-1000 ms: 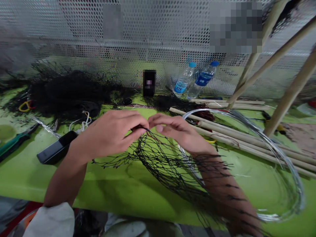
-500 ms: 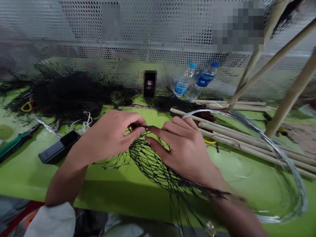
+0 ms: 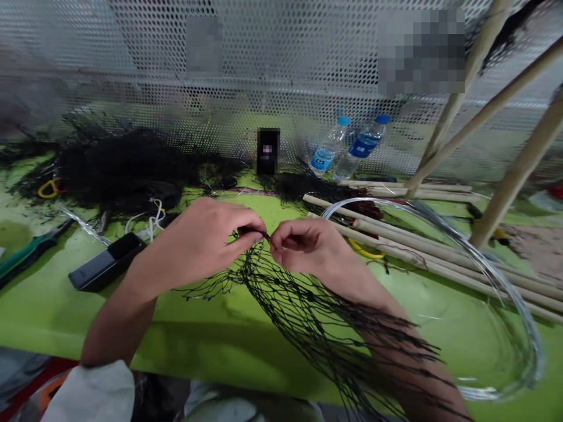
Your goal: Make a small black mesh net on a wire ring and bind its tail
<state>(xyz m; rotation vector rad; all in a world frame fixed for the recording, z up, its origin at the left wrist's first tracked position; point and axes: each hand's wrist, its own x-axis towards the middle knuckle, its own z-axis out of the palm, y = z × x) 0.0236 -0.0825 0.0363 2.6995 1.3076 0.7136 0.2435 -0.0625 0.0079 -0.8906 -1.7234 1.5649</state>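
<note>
A black knotted net hangs from my fingertips over the green tabletop and drapes across my right forearm. Thumb and forefinger of my left hand are closed in a pinch on the net's upper end. Close beside it, my right hand also pinches the black strands, its other fingers curled. The exact knot between the fingertips is too small to make out. Some loose meshes spread below my left hand.
A black and grey box and green-handled pliers lie on the left. A heap of black fibre sits behind. Two water bottles stand by the perforated metal panel. Wooden sticks and a wire coil lie on the right.
My right hand has turned from reaching over the strands to pinching with curled fingers. More of the net now spreads over my right forearm. My left hand has barely moved.
</note>
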